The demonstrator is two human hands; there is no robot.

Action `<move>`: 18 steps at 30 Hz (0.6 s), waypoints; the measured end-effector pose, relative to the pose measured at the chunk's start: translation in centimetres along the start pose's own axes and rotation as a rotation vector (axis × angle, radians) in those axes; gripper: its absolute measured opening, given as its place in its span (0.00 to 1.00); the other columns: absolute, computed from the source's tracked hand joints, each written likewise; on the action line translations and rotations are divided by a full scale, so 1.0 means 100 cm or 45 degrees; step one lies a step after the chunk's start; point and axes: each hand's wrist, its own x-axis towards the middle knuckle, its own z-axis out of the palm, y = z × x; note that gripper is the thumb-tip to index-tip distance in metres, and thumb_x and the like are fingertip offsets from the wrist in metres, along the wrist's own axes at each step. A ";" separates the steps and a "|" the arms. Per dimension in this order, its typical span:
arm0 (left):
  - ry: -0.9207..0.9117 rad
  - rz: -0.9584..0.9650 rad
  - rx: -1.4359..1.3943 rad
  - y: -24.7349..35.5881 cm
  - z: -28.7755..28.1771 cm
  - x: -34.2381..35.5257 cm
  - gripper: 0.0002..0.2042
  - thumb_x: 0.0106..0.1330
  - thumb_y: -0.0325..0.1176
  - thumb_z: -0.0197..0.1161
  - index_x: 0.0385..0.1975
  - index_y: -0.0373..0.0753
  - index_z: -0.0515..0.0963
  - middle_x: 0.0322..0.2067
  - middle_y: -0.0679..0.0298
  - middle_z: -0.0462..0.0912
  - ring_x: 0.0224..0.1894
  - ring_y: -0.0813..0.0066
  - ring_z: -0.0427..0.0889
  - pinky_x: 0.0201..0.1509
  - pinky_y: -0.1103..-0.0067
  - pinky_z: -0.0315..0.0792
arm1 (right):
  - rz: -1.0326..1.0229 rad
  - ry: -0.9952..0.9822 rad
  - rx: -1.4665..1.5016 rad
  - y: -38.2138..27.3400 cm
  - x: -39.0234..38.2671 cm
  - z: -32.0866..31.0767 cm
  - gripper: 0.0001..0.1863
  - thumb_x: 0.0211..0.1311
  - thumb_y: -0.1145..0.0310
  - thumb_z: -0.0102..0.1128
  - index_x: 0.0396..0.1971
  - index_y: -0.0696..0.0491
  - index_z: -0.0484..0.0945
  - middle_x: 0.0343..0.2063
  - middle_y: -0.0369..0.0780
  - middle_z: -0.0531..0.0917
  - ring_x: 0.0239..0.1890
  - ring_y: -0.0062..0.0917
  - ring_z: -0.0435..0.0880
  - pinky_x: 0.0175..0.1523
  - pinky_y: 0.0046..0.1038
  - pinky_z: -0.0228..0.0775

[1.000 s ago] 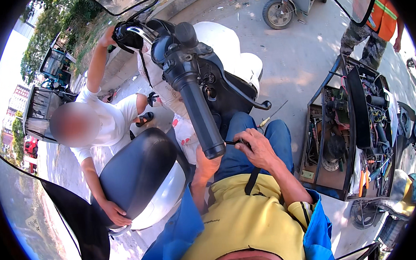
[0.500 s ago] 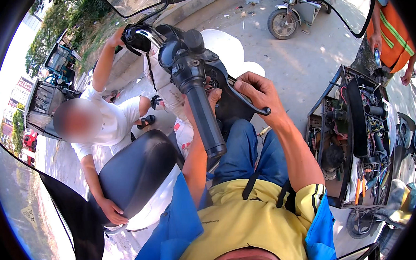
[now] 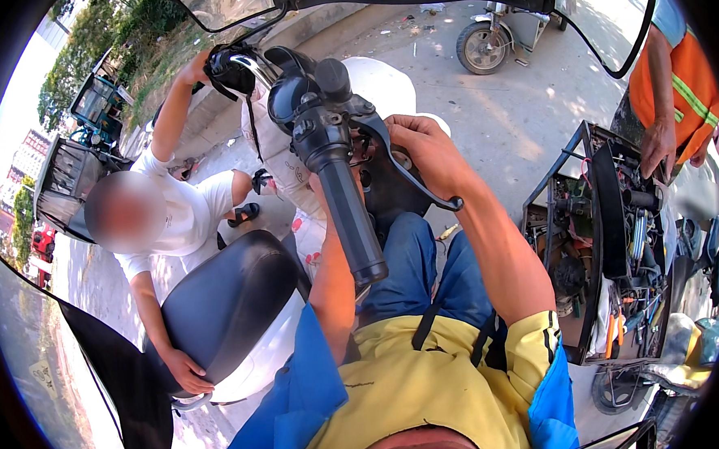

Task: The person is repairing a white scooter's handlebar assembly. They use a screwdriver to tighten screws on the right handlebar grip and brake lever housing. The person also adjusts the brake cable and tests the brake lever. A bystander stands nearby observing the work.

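Observation:
A black rubber handlebar grip (image 3: 349, 225) with a curved brake lever (image 3: 405, 167) sticks out toward me from the scooter's handlebar. Behind the lever, my right hand (image 3: 431, 156) is closed, thumb and fingers bent together against the dark front panel (image 3: 399, 196). Whatever those fingers pinch is hidden. My left hand (image 3: 318, 188) reaches up behind the grip, which covers most of it, so its fingers do not show. The black scooter seat (image 3: 229, 304) is to the left of my left forearm.
At left, a person in white (image 3: 181, 200) holds the other handlebar end and rests a hand on the seat. On the right stands a tool crate (image 3: 620, 235) full of tools and parts; a person in an orange vest (image 3: 686, 98) reaches over it. A three-wheeler (image 3: 492, 43) is parked beyond.
My right hand has shifted slightly left and down behind the lever. My left fingers, seen beside the grip before, are now mostly hidden. The orange-vested person's hand has moved over the crate.

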 end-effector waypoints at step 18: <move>0.068 -0.385 -0.323 -0.008 -0.008 0.015 0.17 0.75 0.44 0.57 0.56 0.43 0.78 0.49 0.60 0.87 0.49 0.64 0.87 0.57 0.67 0.81 | 0.118 0.093 -0.060 -0.003 0.012 0.005 0.11 0.70 0.64 0.63 0.35 0.57 0.88 0.28 0.37 0.86 0.30 0.18 0.81 0.36 0.24 0.72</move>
